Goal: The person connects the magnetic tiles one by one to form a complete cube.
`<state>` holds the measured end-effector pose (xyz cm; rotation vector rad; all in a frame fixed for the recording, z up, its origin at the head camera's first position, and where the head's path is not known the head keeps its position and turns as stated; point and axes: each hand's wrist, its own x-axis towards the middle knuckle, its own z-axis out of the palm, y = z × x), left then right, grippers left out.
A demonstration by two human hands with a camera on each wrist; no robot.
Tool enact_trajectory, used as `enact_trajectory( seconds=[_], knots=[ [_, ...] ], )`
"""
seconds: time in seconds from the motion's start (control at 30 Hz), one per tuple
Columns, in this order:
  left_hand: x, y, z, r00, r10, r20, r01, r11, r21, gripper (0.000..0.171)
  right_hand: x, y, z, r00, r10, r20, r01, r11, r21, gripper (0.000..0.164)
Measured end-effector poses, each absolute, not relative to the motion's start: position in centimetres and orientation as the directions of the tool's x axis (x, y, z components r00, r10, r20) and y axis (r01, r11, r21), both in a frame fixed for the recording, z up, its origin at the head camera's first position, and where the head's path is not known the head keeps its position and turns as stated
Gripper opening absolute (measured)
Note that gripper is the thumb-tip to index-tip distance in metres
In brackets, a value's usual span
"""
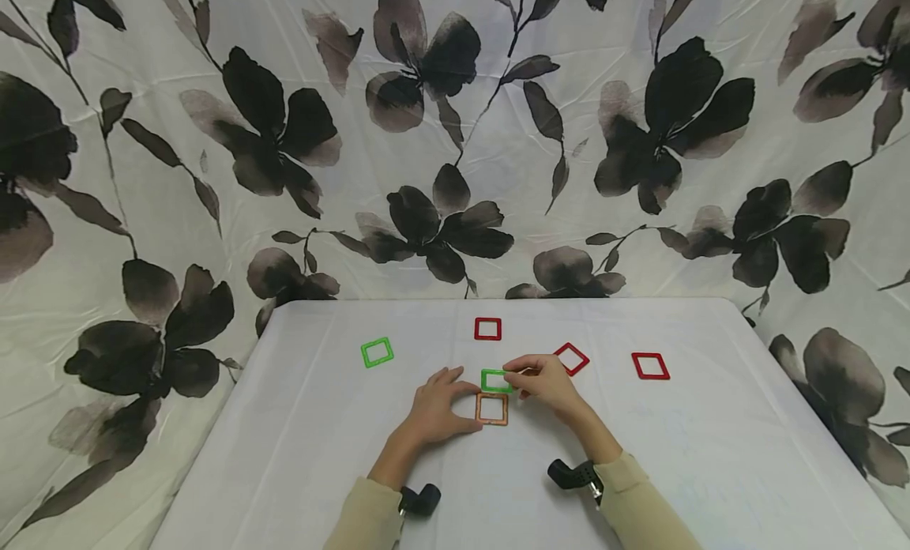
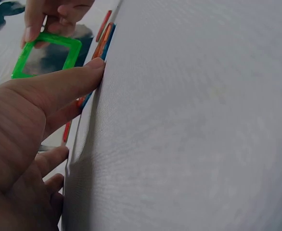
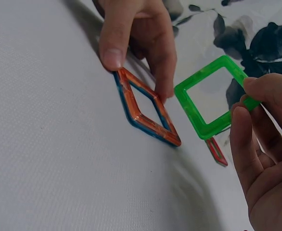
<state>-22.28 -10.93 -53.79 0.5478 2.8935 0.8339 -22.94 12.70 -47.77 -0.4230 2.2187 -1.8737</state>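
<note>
An orange square magnetic tile (image 1: 492,408), an open frame, lies flat near the table's middle; a blue layer (image 3: 126,107) shows directly beneath it. My left hand (image 1: 435,408) holds this stack from the left, thumb at the near corner and a finger at the far one. Between thumb and fingers, my right hand (image 1: 546,386) pinches one side of a green square magnetic tile (image 3: 194,111). The green tile is raised above the table just beyond the orange one, its open middle showing the cloth behind in the right wrist view.
Red square tiles lie on the white table (image 1: 284,455): one at the back (image 1: 487,319), one partly behind the right hand (image 1: 580,366), one farther right (image 1: 650,378). Another green tile (image 1: 377,364) lies back left. A floral cloth (image 1: 441,139) hangs behind the table.
</note>
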Motion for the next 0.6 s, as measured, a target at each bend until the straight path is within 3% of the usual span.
enact_trajectory(
  seconds=[0.6],
  knots=[
    [-21.97,-10.62,-53.55,-0.940,0.339,0.024,0.292,0.769,0.568,0.055,-22.77,12.27,-48.19,-0.937,-0.349,0.024,-0.086,0.163,-0.983,0.018]
  ],
)
